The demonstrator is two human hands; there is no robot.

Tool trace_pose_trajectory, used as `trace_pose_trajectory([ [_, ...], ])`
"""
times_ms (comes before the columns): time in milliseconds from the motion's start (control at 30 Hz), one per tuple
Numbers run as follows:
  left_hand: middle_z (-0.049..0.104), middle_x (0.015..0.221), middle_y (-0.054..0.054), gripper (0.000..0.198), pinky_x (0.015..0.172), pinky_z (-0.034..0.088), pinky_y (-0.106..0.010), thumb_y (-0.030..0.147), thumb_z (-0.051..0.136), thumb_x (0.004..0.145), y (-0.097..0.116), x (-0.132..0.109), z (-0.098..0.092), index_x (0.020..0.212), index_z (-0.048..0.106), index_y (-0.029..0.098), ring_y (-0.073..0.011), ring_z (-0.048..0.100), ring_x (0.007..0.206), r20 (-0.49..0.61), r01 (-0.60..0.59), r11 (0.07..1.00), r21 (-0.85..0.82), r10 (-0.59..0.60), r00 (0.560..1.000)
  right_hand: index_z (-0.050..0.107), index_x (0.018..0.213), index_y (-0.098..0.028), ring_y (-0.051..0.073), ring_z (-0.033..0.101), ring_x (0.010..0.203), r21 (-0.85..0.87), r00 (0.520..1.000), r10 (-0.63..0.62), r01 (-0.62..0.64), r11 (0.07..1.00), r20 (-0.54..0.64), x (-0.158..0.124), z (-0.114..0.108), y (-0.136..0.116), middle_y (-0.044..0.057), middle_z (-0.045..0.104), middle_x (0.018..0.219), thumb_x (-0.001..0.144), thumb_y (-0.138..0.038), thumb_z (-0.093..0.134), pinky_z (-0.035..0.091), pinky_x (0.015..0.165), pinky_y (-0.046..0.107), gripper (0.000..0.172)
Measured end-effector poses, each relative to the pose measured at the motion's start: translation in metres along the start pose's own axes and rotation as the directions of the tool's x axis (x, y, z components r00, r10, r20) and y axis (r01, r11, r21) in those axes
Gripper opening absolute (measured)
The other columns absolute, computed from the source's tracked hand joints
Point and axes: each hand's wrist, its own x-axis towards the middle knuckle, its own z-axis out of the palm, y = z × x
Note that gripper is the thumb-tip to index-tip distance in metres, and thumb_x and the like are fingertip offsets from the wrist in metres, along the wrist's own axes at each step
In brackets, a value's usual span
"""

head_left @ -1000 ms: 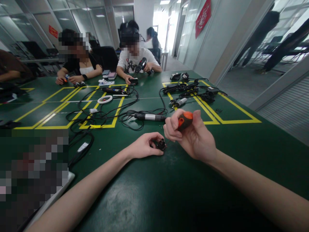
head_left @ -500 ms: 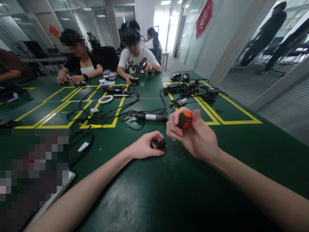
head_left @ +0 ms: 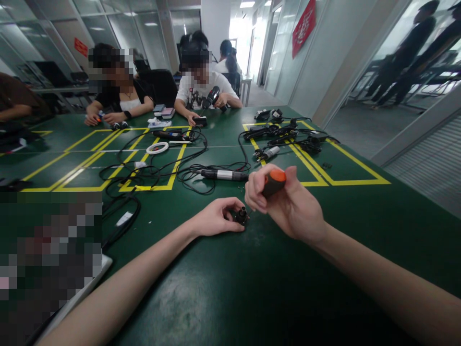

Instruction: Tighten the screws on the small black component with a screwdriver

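Observation:
My left hand [head_left: 216,218] rests on the green table [head_left: 223,288], its fingers closed around a small black part [head_left: 240,215] with a short round stub on top. My right hand [head_left: 284,202] is just to the right of it and slightly higher, wrapped around the black and orange handle of a screwdriver [head_left: 272,182]. The screwdriver tilts down to the left toward the small black part. Its thin shaft is mostly hidden behind my fingers.
A silver and black handheld tool [head_left: 221,175] lies just beyond my hands among tangled black cables [head_left: 151,173]. More black devices [head_left: 284,132] lie in the yellow-taped square at the right. A white ring [head_left: 157,148] lies further back. Two people sit at the far side.
My right hand has turned the screwdriver handle a little and shifted slightly left and up. My left hand and the small black part have stayed where they were.

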Motion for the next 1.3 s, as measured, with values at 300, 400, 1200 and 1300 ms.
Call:
trace_pose_trajectory([
  [300,0.073,0.1,-0.004,0.034,0.067,0.05,-0.025,0.025,0.077,0.07,0.0044,-0.0025,0.0033,0.101,0.067,0.013,-0.0084,0.059,0.067,0.004,-0.031,0.999,0.025,0.03,1.0,0.059,0.091,-0.023,0.012,0.029,0.055,0.05,1.0,0.005,-0.006,0.999,0.017,-0.0059,0.0069,-0.0008,-0.007,0.04,0.062,0.101,-0.063,0.058,0.029,0.057,0.028,0.041],
  [400,0.073,0.101,-0.004,0.039,0.067,0.05,-0.025,0.02,0.073,0.067,0.0039,-0.0022,0.0025,0.105,0.068,0.013,-0.0084,0.059,0.066,0.019,-0.034,0.999,0.011,0.034,0.999,0.057,0.094,-0.024,0.012,0.03,0.054,0.036,0.999,-0.018,0.017,0.999,0.029,-0.0044,0.0057,-0.0006,-0.008,0.042,0.061,0.101,-0.059,0.06,0.029,0.056,0.027,0.035],
  [1200,0.073,0.092,-0.005,0.031,0.069,0.052,-0.025,0.011,0.052,0.074,-0.0016,0.0031,0.0012,0.1,0.068,0.013,-0.0141,0.065,0.078,-0.007,-0.05,0.998,-0.043,0.05,0.999,0.052,0.085,-0.025,0.011,0.024,0.049,-0.013,1.0,0.025,-0.025,1.0,0.003,-0.0016,0.0046,-0.0052,-0.009,0.035,0.056,0.097,-0.073,0.055,0.029,0.052,0.028,0.05],
  [1300,0.073,0.092,-0.005,0.031,0.069,0.051,-0.025,0.011,0.052,0.075,-0.0015,0.0034,0.0019,0.101,0.068,0.014,-0.0142,0.065,0.079,-0.012,-0.047,0.998,-0.034,0.046,0.999,0.053,0.088,-0.024,0.011,0.026,0.05,-0.004,1.0,-0.001,0.001,1.0,0.01,-0.0021,0.0039,-0.0038,-0.009,0.038,0.058,0.099,-0.064,0.06,0.029,0.052,0.026,0.042],
])
